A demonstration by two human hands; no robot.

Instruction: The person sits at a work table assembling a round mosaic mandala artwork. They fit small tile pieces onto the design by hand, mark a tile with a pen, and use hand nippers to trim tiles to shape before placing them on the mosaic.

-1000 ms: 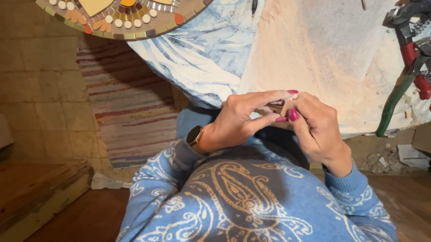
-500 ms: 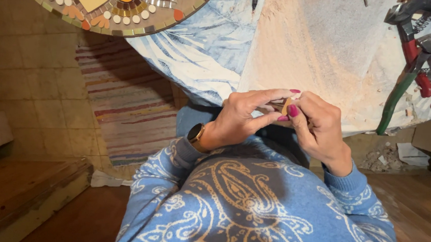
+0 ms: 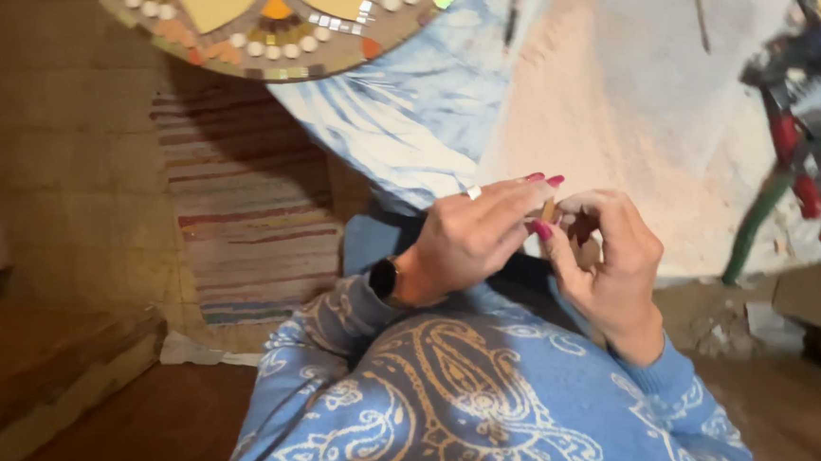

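Held a small tan piece point(image 3: 549, 211) between the fingertips of both hands, above the lap and just below the edge of the tabletop point(image 3: 627, 111). Left hand point(image 3: 472, 239) closed its grip on the piece from the left, fingers stretched forward, a ring on one finger and a dark watch point(image 3: 386, 278) at the wrist. Right hand point(image 3: 608, 262) curled tight around the same piece from the right, thumb pressed against it. Wore a blue patterned sweater point(image 3: 476, 396). Above left, lay a round mosaic point(image 3: 272, 13) on blue-white cloth point(image 3: 417, 117). At the far right, rested red-handled pliers point(image 3: 805, 141), blurred. Below left, showed a striped rug point(image 3: 240, 220).
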